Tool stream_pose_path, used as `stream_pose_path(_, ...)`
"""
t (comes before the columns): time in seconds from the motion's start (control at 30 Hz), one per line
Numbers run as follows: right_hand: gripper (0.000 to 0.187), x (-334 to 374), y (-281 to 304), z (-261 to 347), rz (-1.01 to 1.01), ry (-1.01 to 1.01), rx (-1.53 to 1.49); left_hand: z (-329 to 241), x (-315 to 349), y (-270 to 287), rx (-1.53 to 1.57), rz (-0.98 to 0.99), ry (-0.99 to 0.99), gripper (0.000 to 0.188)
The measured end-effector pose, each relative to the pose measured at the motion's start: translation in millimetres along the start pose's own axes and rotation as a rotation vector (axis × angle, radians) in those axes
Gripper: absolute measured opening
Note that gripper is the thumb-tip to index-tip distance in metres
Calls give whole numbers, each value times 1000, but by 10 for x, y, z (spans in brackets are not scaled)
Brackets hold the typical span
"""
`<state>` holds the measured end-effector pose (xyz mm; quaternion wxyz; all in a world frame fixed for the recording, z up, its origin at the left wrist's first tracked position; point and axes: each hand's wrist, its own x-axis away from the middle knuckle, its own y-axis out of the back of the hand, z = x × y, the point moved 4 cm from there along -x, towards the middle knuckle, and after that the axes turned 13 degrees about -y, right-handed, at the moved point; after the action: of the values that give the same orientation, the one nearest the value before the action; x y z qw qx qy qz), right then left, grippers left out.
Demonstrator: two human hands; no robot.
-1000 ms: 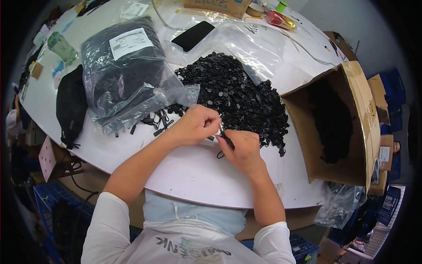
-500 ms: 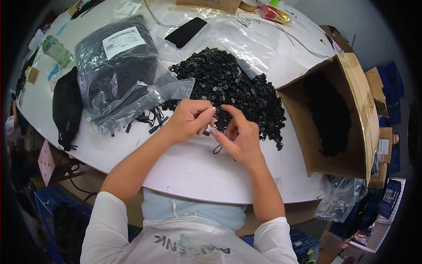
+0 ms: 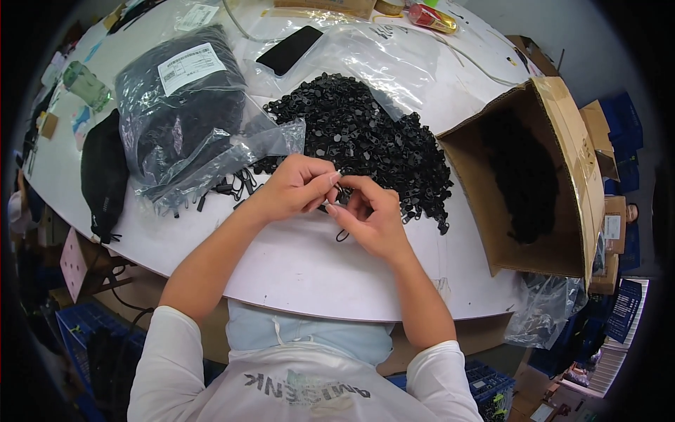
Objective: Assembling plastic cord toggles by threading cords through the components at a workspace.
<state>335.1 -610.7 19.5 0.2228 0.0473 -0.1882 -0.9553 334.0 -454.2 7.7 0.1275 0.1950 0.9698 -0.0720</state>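
Above the near part of the white table [image 3: 281, 278], my two hands meet fingertip to fingertip. My left hand [image 3: 299, 188] is closed in a pinch on a small black cord pull, mostly hidden by the fingers. My right hand [image 3: 373, 218] is also closed on it, thumb and index finger pressed toward the left fingertips. A thin black cord loop [image 3: 342, 236] hangs below the right thumb. Just beyond the hands spreads a large heap of small black plastic pieces [image 3: 365, 126]. Several black cord pulls with loops [image 3: 242, 184] lie left of my left hand.
A clear plastic bag of black goods [image 3: 186, 105] stands at the left, beside a black pouch [image 3: 104, 176]. An open cardboard box [image 3: 576, 162] with black contents lies on its side at the right. A phone [image 3: 290, 50] and red-yellow bottle [image 3: 432, 18] lie at the back.
My right fingers have closed in toward my left fingertips; the gap between the index finger and thumb has narrowed. The whole view has shifted slightly.
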Motion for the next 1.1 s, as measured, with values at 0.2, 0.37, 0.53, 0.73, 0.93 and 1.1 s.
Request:
stream_pose_path(0.2,32,-21,-2,-62,176,-145,0,-15,11,-14,54,-23,32,34)
stream_pose_path(0.37,34,-1,-33,-44,132,-149,-177,-24,20,-2,59,4,-12,34)
stream_pose_path(0.53,28,19,0,63,-98,25,199,-4,19,-12,120,-12,13,34)
stream_pose_path(0.73,20,75,-29,65,-250,274,355,-3,5,-39,88,16,54,34)
stream_pose_path(0.93,10,72,-61,65,-128,284,339,17,-15,-22,24,-59,55,34)
stream_pose_path(1.1,12,57,-78,72,-110,245,261,45,-12,5,13,-67,63,33)
